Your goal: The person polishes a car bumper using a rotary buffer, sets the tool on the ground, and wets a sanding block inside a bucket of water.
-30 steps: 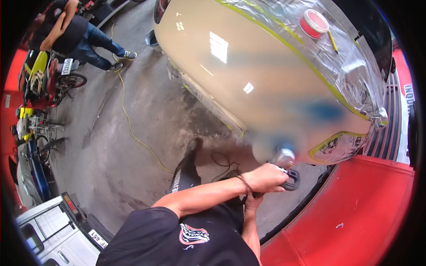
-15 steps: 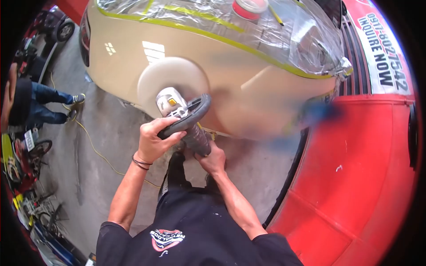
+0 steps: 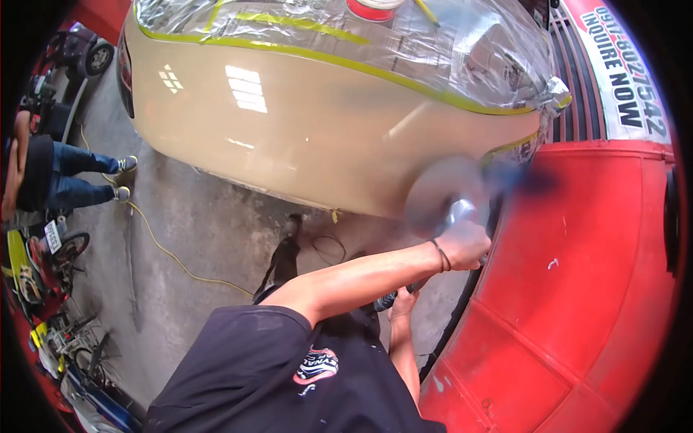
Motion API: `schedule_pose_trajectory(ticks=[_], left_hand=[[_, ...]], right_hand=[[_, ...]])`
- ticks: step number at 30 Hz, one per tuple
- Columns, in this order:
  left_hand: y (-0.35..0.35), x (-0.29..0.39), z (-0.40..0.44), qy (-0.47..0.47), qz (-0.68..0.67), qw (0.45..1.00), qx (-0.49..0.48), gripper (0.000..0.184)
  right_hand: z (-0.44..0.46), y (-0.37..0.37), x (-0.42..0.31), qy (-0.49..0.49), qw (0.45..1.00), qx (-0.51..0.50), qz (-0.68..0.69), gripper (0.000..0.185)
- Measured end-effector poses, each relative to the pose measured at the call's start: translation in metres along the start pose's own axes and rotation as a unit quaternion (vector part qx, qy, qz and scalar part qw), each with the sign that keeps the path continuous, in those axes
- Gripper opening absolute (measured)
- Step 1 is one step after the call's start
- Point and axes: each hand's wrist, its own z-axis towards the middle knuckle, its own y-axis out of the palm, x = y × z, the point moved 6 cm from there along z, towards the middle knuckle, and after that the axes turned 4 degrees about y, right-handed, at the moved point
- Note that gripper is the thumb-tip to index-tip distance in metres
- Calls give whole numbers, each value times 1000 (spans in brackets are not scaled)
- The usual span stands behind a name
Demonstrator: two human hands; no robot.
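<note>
A car polisher (image 3: 462,211) is in both my hands, its round pad (image 3: 433,189) at the right end of the beige bumper (image 3: 303,137). The pad looks smeared, and I cannot tell whether it presses on the paint. My left hand (image 3: 465,244) is closed around the front of the polisher, where its handle was visible earlier; the hand now covers it. My right hand (image 3: 403,303) grips the rear of the body, lower and nearer to me. Plastic sheeting (image 3: 404,50) edged with yellow-green tape (image 3: 325,61) covers the car above the bumper.
A red tub (image 3: 372,10) stands on the sheeting. Red metal panels (image 3: 548,289) flank me on the right. At left are a person in jeans (image 3: 79,173) and several motorcycles (image 3: 61,249). A yellow cord (image 3: 170,256) crosses the concrete floor. A bluish blur hangs at the right.
The polisher has moved right, from the middle of the bumper to its right end, with both hands on it. My left arm now reaches across my body.
</note>
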Motion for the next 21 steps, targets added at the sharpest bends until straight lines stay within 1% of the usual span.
schedule_pose_trajectory(ticks=[1,3,4,5,6,7,8,9,10,11,12,13,14,15,16,17,19,20,21], left_hand=[[0,3,7,5,12,1000,-6,32],[-11,-4,4,-7,-1,1000,7,29],[-22,-8,-2,1,6,1000,18,29],[-32,-13,-10,2,22,1000,10,31],[-59,-16,-21,-15,52,998,17,31],[-93,-16,-33,-8,24,998,65,31],[-113,-28,-43,-48,8,997,57,31],[-147,-29,-58,-74,11,994,76,34],[-171,-38,-74,-81,17,991,107,35],[-201,-43,-95,-107,8,985,132,38],[-224,-51,-120,-126,-42,974,182,40],[-246,-52,-143,-124,-47,967,218,37],[-258,-61,-168,-134,-55,956,257,32],[-274,-59,-191,-160,-22,951,265,31],[-283,-61,-214,-190,-7,942,276,33],[-288,-60,-235,-204,-18,939,277,33],[-294,-57,-271,-223,-29,932,284,33],[-286,-61,-287,-286,-30,931,225,31],[-272,-62,-301,-351,-32,922,160,30]], right_hand=[[3,-2,-2,-1,1000,0,2,17],[13,-4,1,12,996,-49,-69,19],[24,-4,5,10,993,-52,-108,16],[34,-3,11,-4,993,-31,-114,16],[35,12,7,-13,991,-48,-127,16],[36,29,2,-23,988,-64,-139,17],[40,43,2,-16,980,-81,-181,18],[45,54,1,-9,969,-98,-225,21],[47,72,-5,-52,957,-119,-260,26],[47,96,-13,-96,940,-140,-294,31],[35,123,-33,-120,924,-158,-329,37],[22,150,-53,-144,904,-175,-362,42],[21,167,-55,-145,905,-173,-362,42],[18,186,-53,-159,877,-200,-407,46],[13,201,-49,-172,846,-227,-451,51],[6,209,-45,-172,845,-227,-452,51],[-4,219,-34,-168,807,-265,-500,56],[-6,217,-27,-137,787,-301,-520,65],[-3,206,-16,-128,784,-309,-523,65]])
